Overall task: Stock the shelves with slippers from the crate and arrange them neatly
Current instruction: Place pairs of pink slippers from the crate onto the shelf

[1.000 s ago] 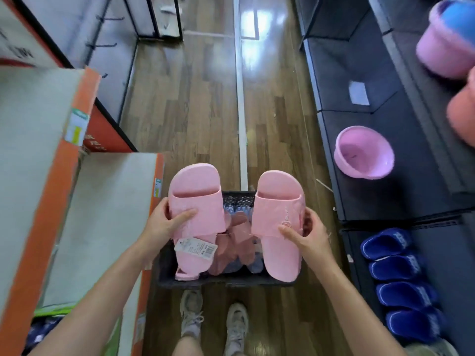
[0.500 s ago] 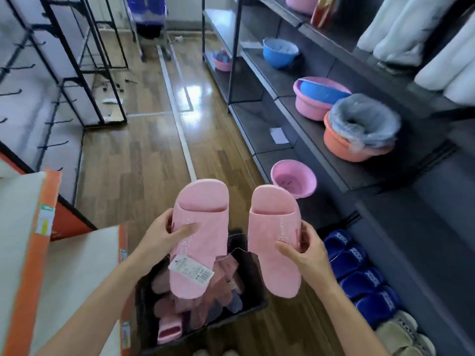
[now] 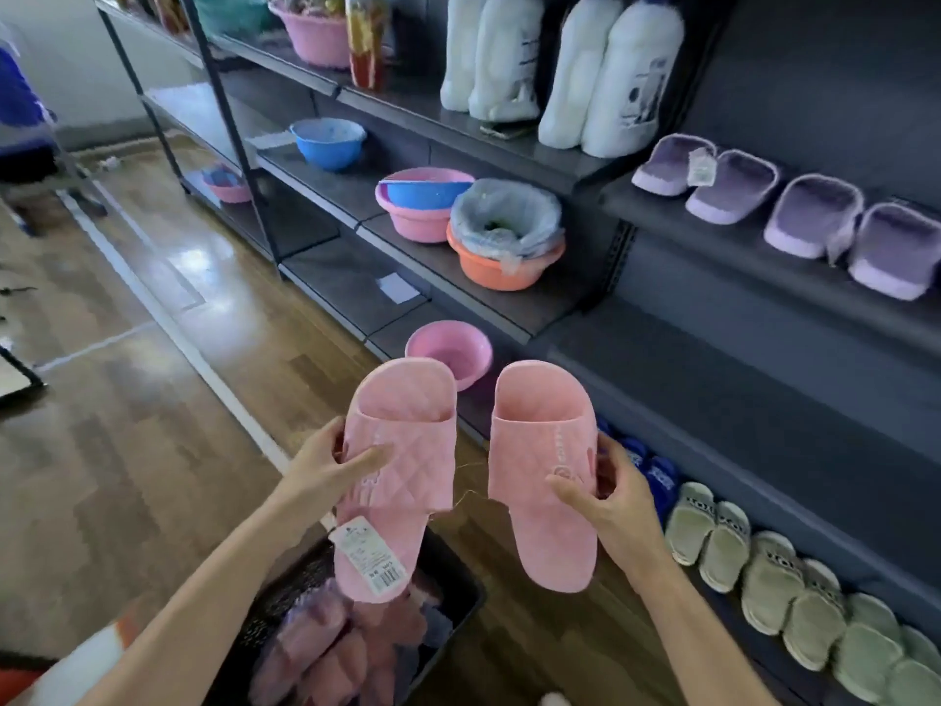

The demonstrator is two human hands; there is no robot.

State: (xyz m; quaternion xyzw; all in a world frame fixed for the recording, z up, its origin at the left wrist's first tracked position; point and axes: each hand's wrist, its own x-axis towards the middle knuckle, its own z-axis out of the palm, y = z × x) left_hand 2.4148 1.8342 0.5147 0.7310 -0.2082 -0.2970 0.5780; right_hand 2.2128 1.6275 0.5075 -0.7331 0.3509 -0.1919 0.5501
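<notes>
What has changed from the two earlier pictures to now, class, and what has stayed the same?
The tagged slipper and untagged slipper were carried up from the crate toward the shelves. Unchanged: the left hand grips the tagged one, the right hand the other.

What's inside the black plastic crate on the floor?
More pink slippers, piled in the black plastic crate. The tagged pink slipper gripped by the left hand hides its far middle, and the left forearm its near left corner.

Free shelf (image 3: 713, 364) between purple slippers (image 3: 814, 216), green slippers (image 3: 774, 578)
</notes>
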